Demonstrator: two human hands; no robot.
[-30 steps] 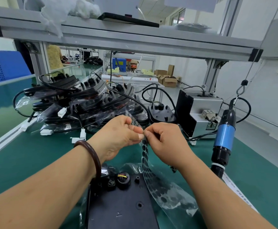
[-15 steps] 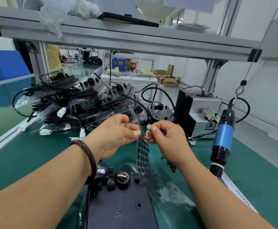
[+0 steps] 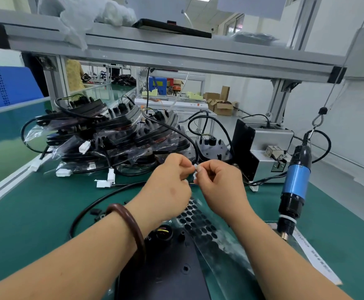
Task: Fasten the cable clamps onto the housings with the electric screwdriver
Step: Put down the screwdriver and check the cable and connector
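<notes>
A flat black housing (image 3: 165,269) lies at the near edge of the green mat, with a round socket showing coloured wires at its far end. My left hand (image 3: 168,189) and my right hand (image 3: 222,187) meet above it, fingers curled. Both pinch a small white piece (image 3: 196,169) between their fingertips; I cannot make out what it is. A clear sheet of black round stickers (image 3: 200,224) lies under my hands, partly across the housing. The blue and black electric screwdriver (image 3: 295,185) hangs upright from a hook on the right, untouched.
Several bagged black housings with cables and white connectors are piled at the back left (image 3: 111,139). A grey screw feeder box (image 3: 267,146) stands behind my right hand. A black cable (image 3: 90,211) loops on the mat. An aluminium shelf beam (image 3: 176,55) runs overhead.
The sticker sheet that both hands held up has dropped onto the housing and mat. My hands stay together, now pinching only a small white piece.
</notes>
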